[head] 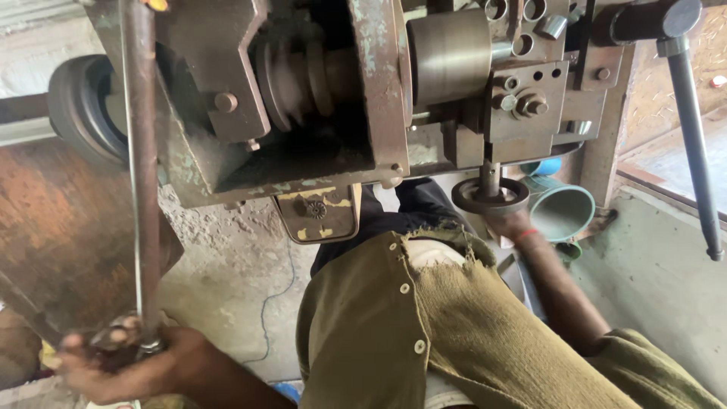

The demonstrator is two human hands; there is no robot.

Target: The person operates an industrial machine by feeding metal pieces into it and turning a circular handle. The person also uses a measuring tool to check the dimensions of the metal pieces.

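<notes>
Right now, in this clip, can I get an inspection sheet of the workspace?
Surface: rough concrete floor, dusty; no bench seen.
Job's things: worn lathe with chipped paint; long rusty lever; handwheel under the carriage.
Clutter: green bucket by the frame; black tyre at left.
Grip: left hand closed on the lever's lower end; right hand at the handwheel, fingers hidden.
Cables: thin blue wire across the floor.
Surroundings: rusty brown drum at left; black handle hanging at right; torn olive shirt.
</notes>
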